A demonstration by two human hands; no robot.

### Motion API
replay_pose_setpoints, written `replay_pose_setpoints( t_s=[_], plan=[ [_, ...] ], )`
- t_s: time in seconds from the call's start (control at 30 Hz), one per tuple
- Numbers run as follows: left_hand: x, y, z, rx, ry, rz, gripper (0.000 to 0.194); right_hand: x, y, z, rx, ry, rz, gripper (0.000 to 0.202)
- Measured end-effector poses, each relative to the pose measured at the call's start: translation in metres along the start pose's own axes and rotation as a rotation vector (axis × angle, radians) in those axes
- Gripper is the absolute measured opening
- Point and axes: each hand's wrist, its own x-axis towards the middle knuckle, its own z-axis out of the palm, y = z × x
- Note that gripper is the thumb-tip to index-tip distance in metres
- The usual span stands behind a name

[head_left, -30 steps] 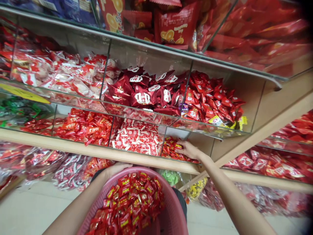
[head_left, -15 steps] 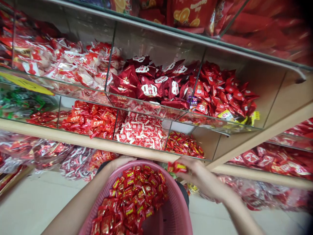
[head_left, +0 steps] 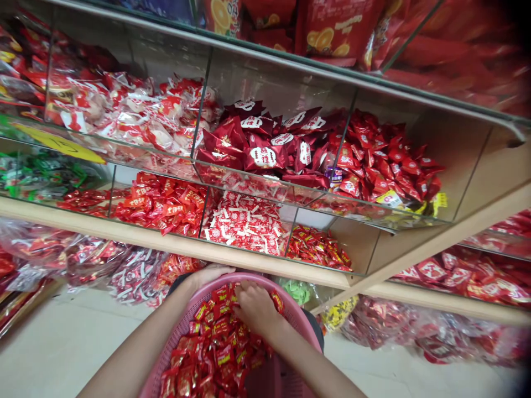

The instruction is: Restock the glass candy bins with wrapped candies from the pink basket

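Note:
A pink plastic basket (head_left: 299,309) with slotted sides stands low in front of me, holding many red wrapped candies (head_left: 222,356) with yellow lettering. My left hand (head_left: 211,274) curls round the far left rim of the basket, its fingertips partly hidden. Inside the basket, my right hand (head_left: 256,305) is closed with its fingers bent down into the candies. The fingertips are covered, so how many candies it grips does not show. Similar red candies lie in the shelf compartment (head_left: 319,246) just beyond the basket.
Glass-divided shelves with a wooden front edge (head_left: 157,235) cross the view, filled with wrapped sweets. The bin beside holds red-and-white packets (head_left: 246,224). A wooden upright (head_left: 477,221) stands at right. Bagged sweets (head_left: 373,323) lie on the floor below. A yellow price tag (head_left: 60,145) hangs left.
My right hand has moved left and down from beside the shelf, where it held red candies, into the basket. My left hand stays at the rim. The view has shifted slightly.

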Motion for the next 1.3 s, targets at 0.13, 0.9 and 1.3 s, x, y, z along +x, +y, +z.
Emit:
replay_pose_setpoints(
  t_s=[0.13, 0.9, 1.3],
  plan=[
    [0.001, -0.002, 0.000, -0.004, -0.003, 0.001, 0.042, -0.002, 0.000, 0.008, 0.016, -0.030, 0.023, 0.020],
    [-0.001, 0.004, -0.001, 0.023, -0.050, 0.119, 0.043, 0.015, 0.025, 0.004, 0.117, -0.076, -0.029, 0.026],
    [-0.002, -0.001, 0.003, 0.045, 0.027, 0.015, 0.037, 0.021, -0.025, 0.018, -0.032, 0.021, -0.374, 0.028]
  ],
)
